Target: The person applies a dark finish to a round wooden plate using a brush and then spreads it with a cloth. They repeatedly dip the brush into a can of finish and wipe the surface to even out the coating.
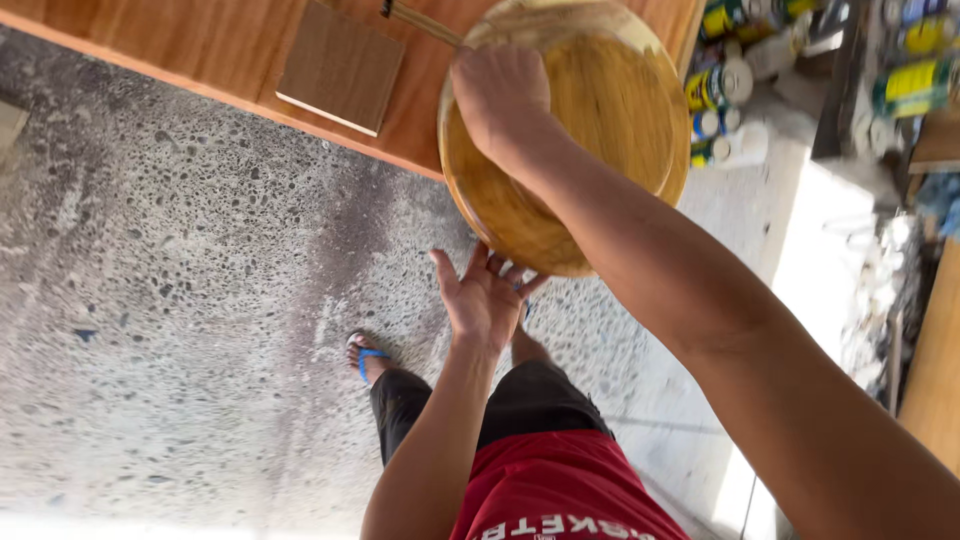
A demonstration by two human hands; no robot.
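Observation:
A round wooden bowl [610, 110], glossy and golden brown, juts over the edge of a wooden table [200, 50]. My left hand [485, 295] props it from below, fingers spread against its lower rim. My right hand [500, 95] is inside the bowl, fingers curled and pressed against the inner surface; whether it holds anything there is hidden. A thin wooden stick [425, 22] pokes out behind the bowl's upper left edge.
A small brown rectangular block [340, 68] lies on the table left of the bowl. Several yellow and white cans [720, 90] stand on the floor at the upper right. Below is a speckled concrete floor [180, 300], with my foot in a blue sandal [365, 355].

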